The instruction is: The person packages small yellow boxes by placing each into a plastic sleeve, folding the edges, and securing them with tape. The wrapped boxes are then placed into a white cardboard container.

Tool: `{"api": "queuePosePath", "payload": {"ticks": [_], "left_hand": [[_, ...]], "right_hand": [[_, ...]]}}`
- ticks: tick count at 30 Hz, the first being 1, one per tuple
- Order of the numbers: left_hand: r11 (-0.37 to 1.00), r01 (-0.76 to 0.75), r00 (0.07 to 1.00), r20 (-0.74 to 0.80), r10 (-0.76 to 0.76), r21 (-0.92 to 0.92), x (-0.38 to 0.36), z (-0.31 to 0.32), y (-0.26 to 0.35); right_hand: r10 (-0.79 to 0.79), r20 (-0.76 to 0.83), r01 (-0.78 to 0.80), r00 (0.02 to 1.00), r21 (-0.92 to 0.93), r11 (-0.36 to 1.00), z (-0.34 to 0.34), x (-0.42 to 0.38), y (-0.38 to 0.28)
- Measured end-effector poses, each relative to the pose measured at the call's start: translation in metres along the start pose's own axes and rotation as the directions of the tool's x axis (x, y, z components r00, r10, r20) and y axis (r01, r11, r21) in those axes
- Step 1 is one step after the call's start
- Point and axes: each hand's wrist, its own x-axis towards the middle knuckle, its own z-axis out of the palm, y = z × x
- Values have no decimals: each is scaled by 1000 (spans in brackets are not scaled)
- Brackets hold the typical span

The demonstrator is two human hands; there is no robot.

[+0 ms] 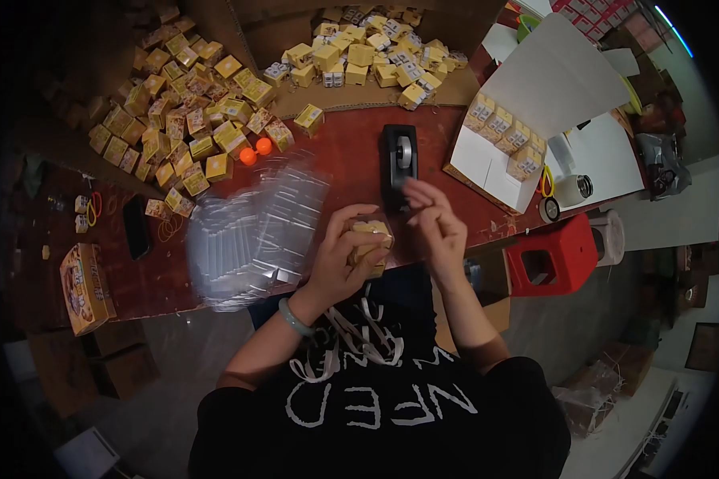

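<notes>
My left hand [345, 254] is closed round a small yellow box [373, 239] near the table's front edge. The box seems to have clear plastic about it. My right hand [439, 231] is up to the right of that box, apart from it. Its thumb and a finger come together while other fingers stretch out; anything between them is too small to make out. Just beyond the right fingertips stands a black tape dispenser [399, 160] with a roll in it. Left of my left hand lies a spread stack of clear plastic bags [240, 247].
Many small yellow boxes [184, 112] are heaped at the back left, and paler ones [359, 56] at the back. An open white carton [487, 172] holds several boxes at right. Orange balls [256, 152], a phone [137, 227] and a red stool [555, 255] also show.
</notes>
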Motion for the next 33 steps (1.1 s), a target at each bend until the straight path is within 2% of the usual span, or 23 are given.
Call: {"api": "queuePosePath", "payload": {"ticks": [1,2,3,4,5,7,10,13,16,18,19,23,26,28,30,31,32,33], "left_hand": [[999,1,1000,0,-1,34,5,1,-5],[987,35,997,66,-46,160,13,3,-7],[968,2,988,150,-41,250,18,5,-10],[941,-39,972,230,-42,337,22,8,-13],[904,-86,950,307,-51,418,24,10,-15],[852,-105,931,351,-97,513,23,17,-19],[810,-117,924,361,-123,575,21,23,-20],[811,-113,928,354,-121,575,20,25,-20],[822,-85,922,357,-149,563,22,24,-17],[828,-84,922,358,-146,554,25,21,-18],[831,-87,925,354,-136,549,26,21,-20],[838,-70,921,357,-154,540,23,21,-22],[855,-39,926,339,-163,517,26,18,-20],[902,87,946,250,-208,423,22,17,-16],[945,202,954,168,-249,257,21,13,-18],[957,254,954,129,-272,139,19,11,-20],[953,301,949,93,-301,16,16,9,-21],[907,401,912,146,-383,-124,15,7,-17]], "right_hand": [[22,-175,-43,984,-115,992,-18,5,16],[84,-258,-129,963,-162,978,-26,10,29],[138,-340,-214,930,-200,956,-33,15,43],[80,-268,-196,960,-438,877,-39,18,59],[100,-248,-211,964,-473,855,-47,17,70],[144,-204,-234,968,-541,808,-43,21,72],[377,-234,-414,896,-135,900,-35,25,60],[481,-249,-445,841,189,876,-35,26,62],[458,-238,-416,856,208,885,-31,22,48],[473,-230,-448,851,152,881,-30,1,54],[460,-250,-429,852,170,887,-24,-10,61],[329,-359,-343,873,26,939,-18,-20,87],[214,-356,-269,910,-113,957,-25,-25,97],[188,-335,-266,923,-204,942,-27,-31,82],[32,-281,-182,959,-524,832,-35,-33,48],[-30,-260,-119,965,-540,833,-43,-29,37],[37,-203,-133,979,-480,867,-43,-23,14],[102,-143,-154,984,-418,895,-38,-15,-16]]}}
